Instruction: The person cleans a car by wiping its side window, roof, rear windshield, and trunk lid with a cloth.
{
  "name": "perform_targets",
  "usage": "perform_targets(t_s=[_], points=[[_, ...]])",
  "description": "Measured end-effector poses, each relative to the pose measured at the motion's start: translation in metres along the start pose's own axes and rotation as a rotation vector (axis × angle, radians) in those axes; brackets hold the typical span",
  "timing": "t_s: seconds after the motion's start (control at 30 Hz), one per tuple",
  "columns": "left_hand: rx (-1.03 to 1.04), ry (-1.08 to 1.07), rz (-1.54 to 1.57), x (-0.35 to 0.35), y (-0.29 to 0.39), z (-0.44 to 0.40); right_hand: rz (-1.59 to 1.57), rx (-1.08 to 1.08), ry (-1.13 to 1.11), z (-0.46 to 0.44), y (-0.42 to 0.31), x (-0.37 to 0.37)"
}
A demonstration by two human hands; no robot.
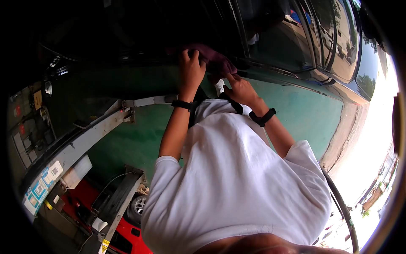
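A dark purple cloth [218,61] lies bunched against the lower edge of a glossy black car [275,51]. My left hand [192,70] is at the cloth's left part, its fingers curled into the fabric. At the right end of the cloth, my right hand [242,89] has its fingers closed on a fold near the car's sill. Both wrists wear black bands. The fingertips of my left hand are partly lost in the dark.
A grey lift arm and post [93,133] with stickers stand at the left. Below them is a red car [127,237]. The floor [296,101] is green. A black hose [340,203] hangs at the right, near the bright outdoor area.
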State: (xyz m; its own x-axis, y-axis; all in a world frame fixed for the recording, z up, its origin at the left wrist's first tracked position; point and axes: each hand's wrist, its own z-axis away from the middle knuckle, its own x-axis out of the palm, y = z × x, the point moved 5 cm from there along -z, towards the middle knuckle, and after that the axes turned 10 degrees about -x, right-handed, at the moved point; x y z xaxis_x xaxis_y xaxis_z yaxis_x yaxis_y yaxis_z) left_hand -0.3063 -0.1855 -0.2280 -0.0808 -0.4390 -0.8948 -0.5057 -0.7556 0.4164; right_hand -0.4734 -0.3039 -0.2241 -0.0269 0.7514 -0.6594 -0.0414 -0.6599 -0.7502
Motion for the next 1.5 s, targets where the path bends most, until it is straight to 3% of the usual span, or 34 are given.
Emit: perform_targets(t_s=[0.07, 0.3, 0.37, 0.4, 0.5, 0.53, 0.57, 0.67, 0.73, 0.77, 0.8, 0.87, 0.93, 1.03, 1.1, 1.17, 1.23, 1.27, 1.33, 1.37, 1.43, 1.5], points=[[-0.032, -0.075, 0.141, 0.011, 0.015, 0.005, -0.003, 0.037, 0.09, 0.008, 0.01, -0.008], [0.176, -0.375, 0.267, 0.032, 0.043, 0.008, 0.025, 0.185, 0.224, 0.047, 0.057, -0.03], [0.431, -0.593, 0.248, 0.035, 0.044, 0.022, -0.015, 0.164, 0.227, 0.049, 0.056, -0.036], [0.433, -0.593, 0.246, 0.036, 0.041, 0.025, -0.015, 0.164, 0.229, 0.047, 0.053, -0.036], [0.177, -0.799, 0.584, 0.06, 0.035, 0.039, -0.223, 0.091, 0.249, 0.037, 0.04, -0.033], [0.017, -1.025, 0.691, 0.078, 0.032, 0.045, -0.267, 0.021, 0.304, 0.029, 0.036, -0.032], [0.027, -1.107, 0.787, 0.063, 0.046, 0.044, -0.284, -0.106, 0.409, 0.018, 0.017, -0.041], [-0.046, -1.338, 0.826, 0.026, 0.06, 0.033, -0.391, -0.065, 0.452, -0.005, 0.019, -0.046], [0.064, -1.05, 0.752, -0.013, 0.062, 0.015, -0.289, -0.106, 0.377, -0.021, 0.007, -0.061], [0.116, -1.035, 0.665, -0.028, 0.059, 0.002, -0.263, -0.135, 0.388, -0.028, -0.006, -0.071], [0.214, -0.834, 0.677, -0.048, 0.061, -0.011, -0.194, -0.235, 0.459, -0.033, -0.01, -0.077], [0.147, -0.69, 0.536, -0.072, 0.051, -0.041, -0.126, -0.169, 0.439, -0.039, -0.01, -0.082], [0.158, -0.358, 0.475, -0.1, 0.053, -0.065, -0.052, -0.064, 0.454, -0.034, 0.007, -0.074], [0.325, 0.178, 0.373, -0.136, 0.072, -0.081, 0.46, -0.03, 0.674, -0.002, 0.035, -0.064], [0.387, 0.243, 0.329, -0.144, 0.084, -0.085, 0.534, 0.103, 0.668, 0.04, 0.07, -0.061], [0.415, 0.285, 0.284, -0.144, 0.091, -0.09, 0.569, 0.228, 0.835, 0.09, 0.104, -0.055], [0.482, 0.28, 0.269, -0.137, 0.096, -0.093, 0.388, 0.606, 0.784, 0.13, 0.125, -0.064], [0.486, 0.269, 0.275, -0.133, 0.099, -0.098, 0.388, 0.62, 0.783, 0.143, 0.131, -0.069], [0.632, 0.325, 0.254, -0.139, 0.106, -0.099, 0.467, 0.882, 1.065, 0.182, 0.139, -0.073], [0.663, 0.312, 0.252, -0.139, 0.108, -0.103, 0.453, 0.897, 1.052, 0.181, 0.135, -0.07], [0.679, 0.31, 0.246, -0.138, 0.122, -0.11, 0.554, 0.639, 1.187, 0.166, 0.119, -0.082], [0.665, 0.249, 0.244, -0.13, 0.124, -0.116, 0.445, 0.528, 0.986, 0.128, 0.099, -0.073]])
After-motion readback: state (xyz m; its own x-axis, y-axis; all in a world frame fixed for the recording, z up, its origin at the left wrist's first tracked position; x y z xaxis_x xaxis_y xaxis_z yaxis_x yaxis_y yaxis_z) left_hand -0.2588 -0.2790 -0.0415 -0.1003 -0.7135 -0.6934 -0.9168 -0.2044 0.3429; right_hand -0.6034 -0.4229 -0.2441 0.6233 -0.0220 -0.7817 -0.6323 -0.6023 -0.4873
